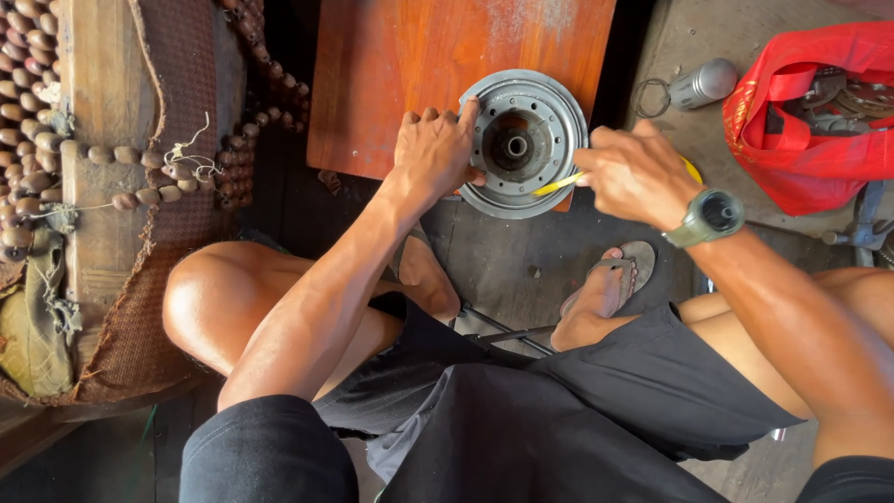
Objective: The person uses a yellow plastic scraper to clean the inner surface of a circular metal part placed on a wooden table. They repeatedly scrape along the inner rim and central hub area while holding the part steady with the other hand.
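Both hands grip ribbed, round metal disc (524, 144), seemingly.

Informal repair workshop at floor level, seen from above. Grey metal hub disc (523, 142) on a low reddish wooden board (410, 74) over a stained, dusty concrete floor (521, 261); red bag (819, 154) of loose metal parts, small metal cylinder with ring (700, 86) and further metal tools (866, 228) at right. Bare knees, dark shorts and sandalled feet (610, 279) of a seated worker; worn wooden seat with a beaded cover (56, 121) at left.
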